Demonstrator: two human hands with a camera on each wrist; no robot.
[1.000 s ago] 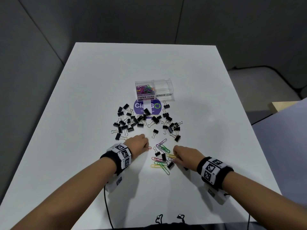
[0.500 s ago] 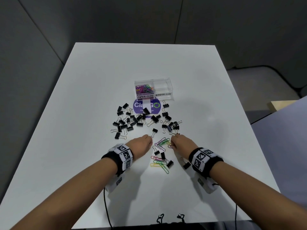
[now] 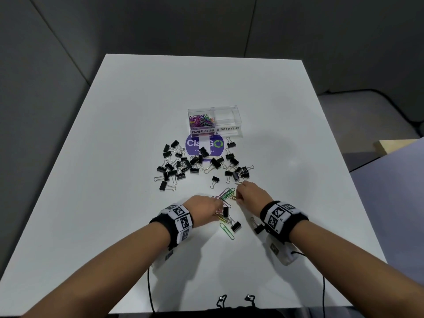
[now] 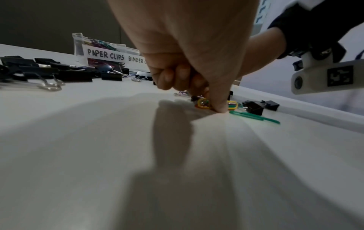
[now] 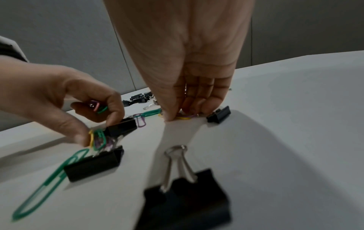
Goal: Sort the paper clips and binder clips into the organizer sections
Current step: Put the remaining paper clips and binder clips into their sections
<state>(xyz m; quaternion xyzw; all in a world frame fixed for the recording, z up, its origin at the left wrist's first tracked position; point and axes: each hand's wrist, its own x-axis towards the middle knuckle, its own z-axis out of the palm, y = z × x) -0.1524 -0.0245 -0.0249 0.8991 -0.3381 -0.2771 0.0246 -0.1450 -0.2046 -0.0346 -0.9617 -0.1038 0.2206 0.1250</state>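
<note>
Tabletop [image 3: 142, 106] lies bare beyond and beside the organizer [image 3: 214, 121], whose left section holds coloured clips; its long side runs left to right. Binder clips [image 3: 183, 166] scatter just before it. Nearer the front edge, the left hand [image 3: 204, 206] pinches several paper clips [image 5: 97, 140] between thumb and curled fingers, and the right hand [image 3: 251, 193], fingers bunched downward, pinches a yellow clip [image 5: 184, 118] against the table. A green clip [image 3: 227, 231] lies diagonally between the wrists.
</note>
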